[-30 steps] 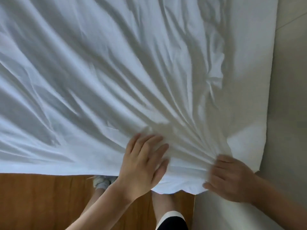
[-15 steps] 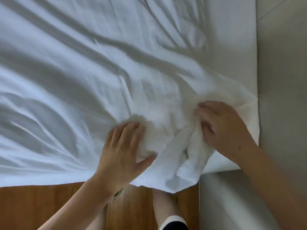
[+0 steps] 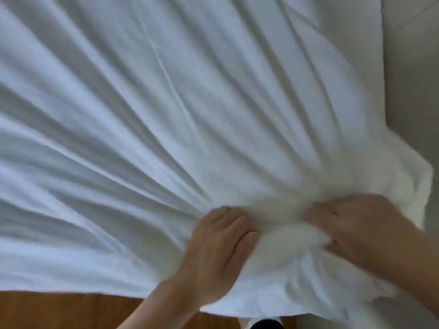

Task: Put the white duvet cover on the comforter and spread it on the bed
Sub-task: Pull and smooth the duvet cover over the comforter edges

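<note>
Now the white duvet cover (image 3: 166,119) is spread over the bed, bunched at its near right corner. That bunch is gripped by the left hand (image 3: 213,252) and right hand (image 3: 363,229), fingers curled into cloth. Next, the comforter corner probably must be pushed in and tugged flat.

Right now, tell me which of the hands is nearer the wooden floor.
Left. The left hand grips the duvet cover just above the wooden floor; the right hand grips it farther right, away from the wood.
</note>
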`<move>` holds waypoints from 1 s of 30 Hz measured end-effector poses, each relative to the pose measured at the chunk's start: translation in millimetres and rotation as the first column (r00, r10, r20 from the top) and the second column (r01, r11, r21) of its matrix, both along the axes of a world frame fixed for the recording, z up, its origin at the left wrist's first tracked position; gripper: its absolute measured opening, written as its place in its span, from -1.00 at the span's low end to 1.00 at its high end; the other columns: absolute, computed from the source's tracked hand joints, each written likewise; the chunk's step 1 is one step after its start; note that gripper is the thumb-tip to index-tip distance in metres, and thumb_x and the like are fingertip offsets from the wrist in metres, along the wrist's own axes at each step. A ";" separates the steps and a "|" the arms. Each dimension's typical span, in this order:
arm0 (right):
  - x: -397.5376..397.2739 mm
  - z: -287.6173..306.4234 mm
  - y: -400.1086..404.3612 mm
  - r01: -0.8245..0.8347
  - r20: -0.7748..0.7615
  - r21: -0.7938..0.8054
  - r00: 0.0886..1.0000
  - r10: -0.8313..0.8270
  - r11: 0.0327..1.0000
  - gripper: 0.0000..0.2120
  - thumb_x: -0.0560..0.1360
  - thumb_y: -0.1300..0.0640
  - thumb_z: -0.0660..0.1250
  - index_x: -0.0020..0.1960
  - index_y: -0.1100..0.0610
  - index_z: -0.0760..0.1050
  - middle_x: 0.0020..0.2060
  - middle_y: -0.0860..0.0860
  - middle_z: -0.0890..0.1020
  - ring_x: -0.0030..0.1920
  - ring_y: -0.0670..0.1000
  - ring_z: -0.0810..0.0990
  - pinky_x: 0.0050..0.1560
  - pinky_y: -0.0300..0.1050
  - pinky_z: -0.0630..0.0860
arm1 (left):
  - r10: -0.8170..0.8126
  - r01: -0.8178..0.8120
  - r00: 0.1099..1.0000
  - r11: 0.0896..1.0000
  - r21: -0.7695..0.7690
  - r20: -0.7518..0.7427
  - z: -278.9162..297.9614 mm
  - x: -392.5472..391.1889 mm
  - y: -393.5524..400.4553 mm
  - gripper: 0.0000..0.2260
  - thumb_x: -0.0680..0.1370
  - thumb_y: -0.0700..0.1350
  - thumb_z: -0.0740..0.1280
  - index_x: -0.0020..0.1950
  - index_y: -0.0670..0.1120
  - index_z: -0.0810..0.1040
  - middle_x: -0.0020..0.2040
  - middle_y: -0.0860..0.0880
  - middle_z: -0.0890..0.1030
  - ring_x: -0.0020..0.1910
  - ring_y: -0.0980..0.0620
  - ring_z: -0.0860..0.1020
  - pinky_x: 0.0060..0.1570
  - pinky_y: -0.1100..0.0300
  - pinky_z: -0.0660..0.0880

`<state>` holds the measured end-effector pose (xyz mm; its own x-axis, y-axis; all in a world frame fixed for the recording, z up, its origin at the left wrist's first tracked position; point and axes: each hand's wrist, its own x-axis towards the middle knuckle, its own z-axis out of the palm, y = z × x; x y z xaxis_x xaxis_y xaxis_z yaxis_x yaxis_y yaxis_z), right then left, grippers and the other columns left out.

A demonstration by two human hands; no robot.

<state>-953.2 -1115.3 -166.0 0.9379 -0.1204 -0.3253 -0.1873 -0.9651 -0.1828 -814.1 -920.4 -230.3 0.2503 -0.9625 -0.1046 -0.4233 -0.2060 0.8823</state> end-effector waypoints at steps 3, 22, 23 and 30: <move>32.8 -68.1 15.8 0.077 -0.444 0.024 0.894 -0.059 0.997 -0.61 0.41 -0.11 0.42 0.12 0.12 0.57 -0.03 0.11 0.66 -0.07 0.10 0.67 -0.12 -0.08 0.60 | -0.343 0.206 0.906 0.868 0.451 0.246 -50.5 -4.0 5.8 -0.56 0.56 0.18 0.16 0.35 -0.03 0.42 0.24 0.01 0.44 0.29 -0.02 0.38 0.36 0.08 0.26; 189.3 -99.0 136.9 0.341 -0.103 0.233 0.940 -0.325 0.911 -0.53 0.49 0.00 0.28 0.37 0.12 0.43 0.22 0.11 0.53 0.22 0.19 0.51 0.11 0.08 0.55 | 0.145 -0.238 0.834 0.965 0.109 0.532 -70.6 144.1 125.4 -0.68 0.57 -0.05 0.23 0.27 -0.13 0.56 0.33 -0.14 0.50 0.38 -0.15 0.38 0.40 -0.08 0.25; 211.8 -104.5 161.5 0.349 -0.032 0.274 0.935 -0.354 0.896 -0.51 0.49 -0.01 0.25 0.38 0.15 0.43 0.24 0.16 0.53 0.22 0.23 0.51 0.13 0.11 0.55 | 0.230 -0.345 0.801 0.932 0.112 0.553 -69.4 175.8 143.7 -0.66 0.57 -0.06 0.23 0.30 -0.14 0.53 0.34 -0.16 0.49 0.37 -0.18 0.38 0.38 -0.11 0.26; 427.7 -118.4 364.8 0.107 0.117 0.408 0.979 -0.168 0.907 -0.44 0.57 -0.15 0.08 0.51 0.03 0.19 0.48 0.20 0.28 0.48 0.20 0.22 0.43 0.11 0.19 | 0.376 -0.713 0.612 0.644 0.278 0.696 -57.7 414.6 352.6 -0.56 0.55 -0.05 0.19 0.37 -0.22 0.44 0.38 -0.28 0.40 0.37 -0.33 0.33 0.35 -0.18 0.28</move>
